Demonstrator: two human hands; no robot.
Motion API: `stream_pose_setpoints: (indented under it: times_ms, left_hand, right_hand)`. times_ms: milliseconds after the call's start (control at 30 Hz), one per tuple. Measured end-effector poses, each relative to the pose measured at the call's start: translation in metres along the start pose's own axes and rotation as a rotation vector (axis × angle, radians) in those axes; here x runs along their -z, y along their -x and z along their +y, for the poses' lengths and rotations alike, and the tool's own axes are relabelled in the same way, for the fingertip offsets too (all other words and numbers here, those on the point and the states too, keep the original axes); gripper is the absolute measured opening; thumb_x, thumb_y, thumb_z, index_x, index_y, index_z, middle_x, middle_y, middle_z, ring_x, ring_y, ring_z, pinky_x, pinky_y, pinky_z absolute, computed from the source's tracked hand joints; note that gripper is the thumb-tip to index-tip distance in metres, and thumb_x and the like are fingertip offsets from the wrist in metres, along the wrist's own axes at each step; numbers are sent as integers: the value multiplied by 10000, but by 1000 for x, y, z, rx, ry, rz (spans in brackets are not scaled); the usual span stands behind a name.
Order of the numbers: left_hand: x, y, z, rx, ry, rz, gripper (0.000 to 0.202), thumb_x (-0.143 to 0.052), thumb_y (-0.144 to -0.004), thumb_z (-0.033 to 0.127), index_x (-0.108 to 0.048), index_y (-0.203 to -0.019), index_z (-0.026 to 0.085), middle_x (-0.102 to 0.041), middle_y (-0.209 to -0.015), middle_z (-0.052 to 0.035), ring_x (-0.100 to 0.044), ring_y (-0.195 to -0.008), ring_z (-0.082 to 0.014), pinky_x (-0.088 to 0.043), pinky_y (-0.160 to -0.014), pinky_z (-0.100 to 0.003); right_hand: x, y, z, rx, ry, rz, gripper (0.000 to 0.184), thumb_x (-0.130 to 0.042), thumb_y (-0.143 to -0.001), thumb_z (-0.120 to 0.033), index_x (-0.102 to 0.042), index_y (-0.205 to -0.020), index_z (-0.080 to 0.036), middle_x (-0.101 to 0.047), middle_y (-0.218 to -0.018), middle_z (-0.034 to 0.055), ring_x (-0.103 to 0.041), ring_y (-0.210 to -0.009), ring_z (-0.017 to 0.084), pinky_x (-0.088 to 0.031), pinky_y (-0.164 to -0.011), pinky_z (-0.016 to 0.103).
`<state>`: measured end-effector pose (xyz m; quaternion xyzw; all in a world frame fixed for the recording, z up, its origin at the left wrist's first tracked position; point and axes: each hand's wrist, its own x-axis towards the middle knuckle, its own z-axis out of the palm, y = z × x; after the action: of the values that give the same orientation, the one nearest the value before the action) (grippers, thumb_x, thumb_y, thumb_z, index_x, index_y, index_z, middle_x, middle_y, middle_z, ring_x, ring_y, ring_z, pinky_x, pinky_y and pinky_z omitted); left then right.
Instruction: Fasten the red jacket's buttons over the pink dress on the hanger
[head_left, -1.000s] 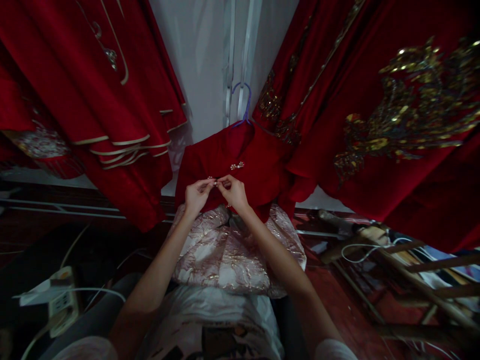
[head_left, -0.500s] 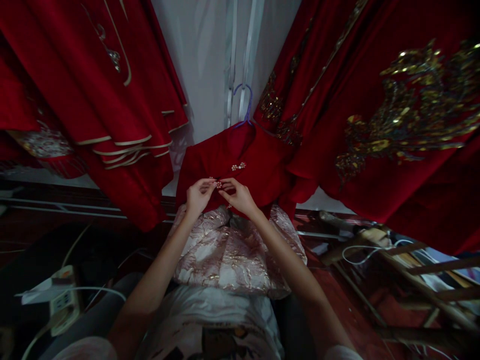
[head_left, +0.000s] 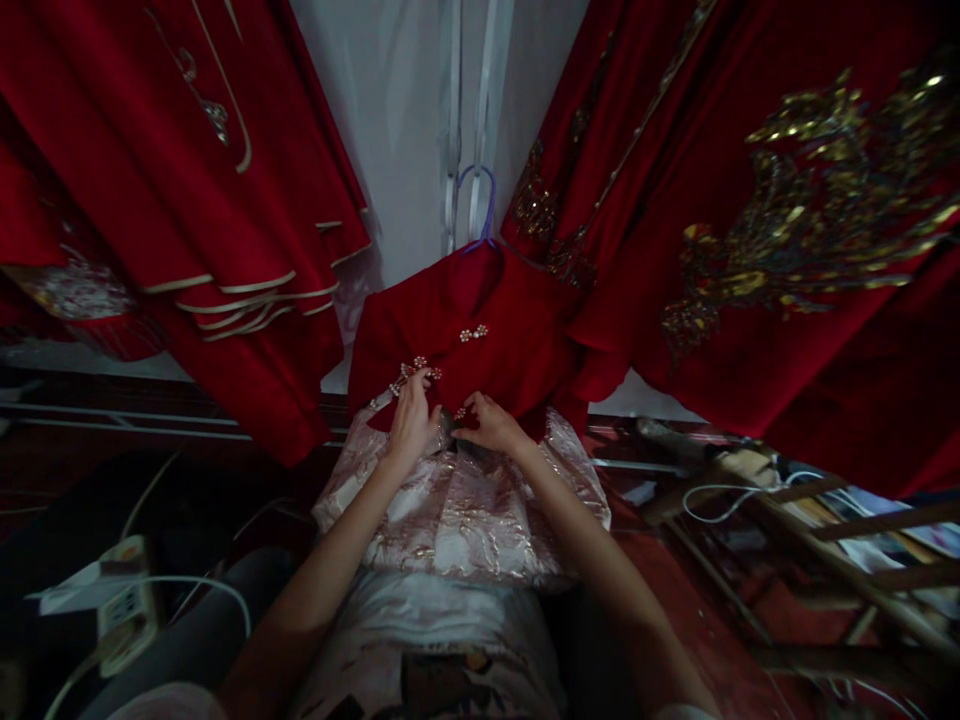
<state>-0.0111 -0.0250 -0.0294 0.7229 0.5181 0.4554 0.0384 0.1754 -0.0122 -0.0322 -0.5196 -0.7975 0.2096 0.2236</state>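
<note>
A small red jacket [head_left: 517,335] hangs on a purple hanger [head_left: 480,205] in front of me, over a pale pink and gold brocade skirt [head_left: 465,510]. Pearl clasps run down its front: one [head_left: 474,333] near the collar, another [head_left: 420,368] lower left. My left hand [head_left: 412,418] grips the jacket's lower front edge just under that second clasp. My right hand [head_left: 486,425] pinches the hem beside a third clasp [head_left: 459,412], fingers curled into the cloth. The two hands are close together, almost touching.
Red garments hang on both sides: gold-trimmed ones on the left [head_left: 187,200], a heavily gold-embroidered one on the right [head_left: 787,220]. A white power strip [head_left: 124,610] with cables lies low left. A wooden chair frame [head_left: 825,540] and cords stand at right.
Both hands have dropped from the middle clasp to the jacket's lower edge. The middle clasp now shows uncovered above my left hand.
</note>
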Motion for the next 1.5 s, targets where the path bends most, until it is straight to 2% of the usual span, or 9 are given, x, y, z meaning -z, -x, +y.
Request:
stream_pose_setpoints:
  times_ms: [200, 300, 433, 533, 667, 867, 967, 1133, 1500]
  left_hand:
    - [21, 3, -9, 127, 1, 41, 297, -448, -886, 154, -491, -1177, 197, -640, -988, -61, -612, -857, -182, -483, -811, -322]
    - [25, 4, -12, 63, -64, -74, 157, -478, -900, 241, -585, -1010, 207, -642, -987, -56, -607, -897, -192, -459, -834, -328]
    - [16, 11, -4, -62, -210, -219, 262, -565, -864, 391, -599, -1047, 206, -626, -1044, -76, -560, -1025, -252, -401, -883, -385]
    - [7, 15, 4, -82, -239, -273, 215, -546, -878, 316, -564, -1054, 195, -642, -997, -69, -578, -961, -239, -385, -853, -379]
    - [7, 13, 4, -92, -166, -244, 137, -475, -923, 282, -568, -987, 205, -651, -933, -45, -592, -890, -208, -395, -831, -352]
    - [24, 15, -12, -63, -90, -106, 233, -429, -935, 252, -604, -1084, 217, -629, -1028, -61, -567, -982, -200, -436, -887, -323]
    - [33, 16, -20, -27, -165, -137, 222, -504, -875, 229, -623, -1063, 228, -619, -1055, -53, -566, -1009, -209, -444, -903, -327]
    - [47, 8, -29, 76, -332, -306, 177, -548, -793, 226, -626, -950, 201, -611, -1025, -68, -616, -869, -203, -479, -796, -309]
    - [72, -6, -9, 108, -198, -292, 179, -404, -819, 212, -574, -868, 185, -633, -886, -80, -621, -853, -228, -470, -819, -339]
  right_hand:
    - [-17, -3, -11, -39, 73, 131, 266, -662, -790, -318, -499, -971, -211, -598, -907, 31, -577, -778, 143, -399, -659, 234]
    - [-15, -5, -8, -8, 65, 184, 143, -629, -800, -281, -524, -867, -210, -595, -829, 18, -560, -730, 130, -387, -637, 219]
    - [-7, -9, -3, 43, -117, 114, 122, -639, -720, -203, -523, -759, -199, -571, -681, -26, -542, -624, 105, -384, -587, 197]
    - [6, -9, -2, 49, -294, 13, 150, -660, -666, -193, -523, -726, -191, -572, -649, -37, -542, -583, 94, -392, -553, 187]
    - [33, -5, -5, 65, -442, -36, 202, -701, -644, -244, -527, -728, -185, -581, -652, -30, -559, -593, 98, -433, -567, 199]
    - [71, 2, -8, 31, -528, 61, 256, -734, -631, -297, -541, -748, -174, -616, -690, -11, -585, -606, 96, -464, -580, 206]
    - [82, 5, -9, 28, -528, 79, 205, -700, -660, -262, -551, -764, -169, -626, -686, -7, -596, -588, 95, -459, -557, 200]
    - [85, 7, -12, 56, -516, 49, 173, -676, -672, -238, -558, -776, -165, -635, -695, 0, -607, -606, 101, -465, -564, 206]
    - [79, 7, -19, 102, -528, -9, 147, -660, -684, -204, -552, -775, -166, -627, -675, -10, -603, -612, 98, -476, -589, 209]
